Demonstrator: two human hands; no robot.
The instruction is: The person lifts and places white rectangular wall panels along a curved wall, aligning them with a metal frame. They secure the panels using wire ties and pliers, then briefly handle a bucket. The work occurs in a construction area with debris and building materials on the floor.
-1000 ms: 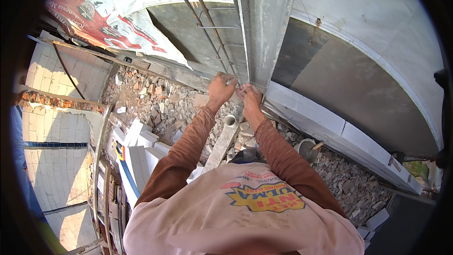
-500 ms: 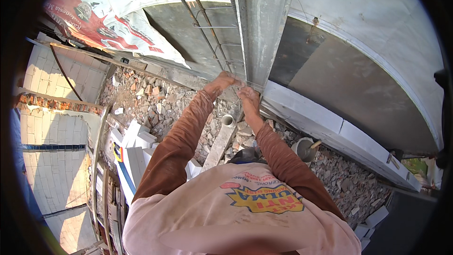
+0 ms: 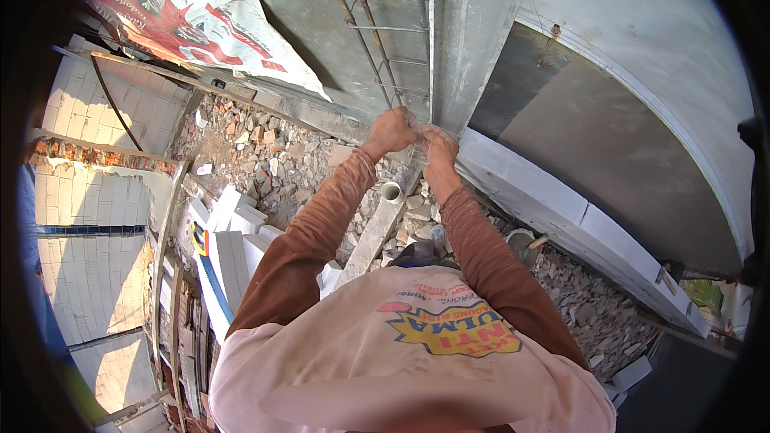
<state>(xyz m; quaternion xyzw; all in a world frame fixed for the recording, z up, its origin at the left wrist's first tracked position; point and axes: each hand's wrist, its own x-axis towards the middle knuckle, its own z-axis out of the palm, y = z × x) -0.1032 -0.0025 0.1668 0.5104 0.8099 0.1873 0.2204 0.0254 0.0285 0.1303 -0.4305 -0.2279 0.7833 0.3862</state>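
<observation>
Rebar cage (image 3: 373,28) rises just beyond the left grip (image 3: 391,132), long axis running up and away, left hand nearer; right grip (image 3: 439,154) just beside, both sets of fingers curled in, can't tell on what; metal post (image 3: 477,40) beyond right grip.

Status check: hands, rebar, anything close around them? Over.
Left hand by rebar, right hand by metal column; grips unclear. Rebar rises beyond left hand. Pipe, rubble nearby.
</observation>
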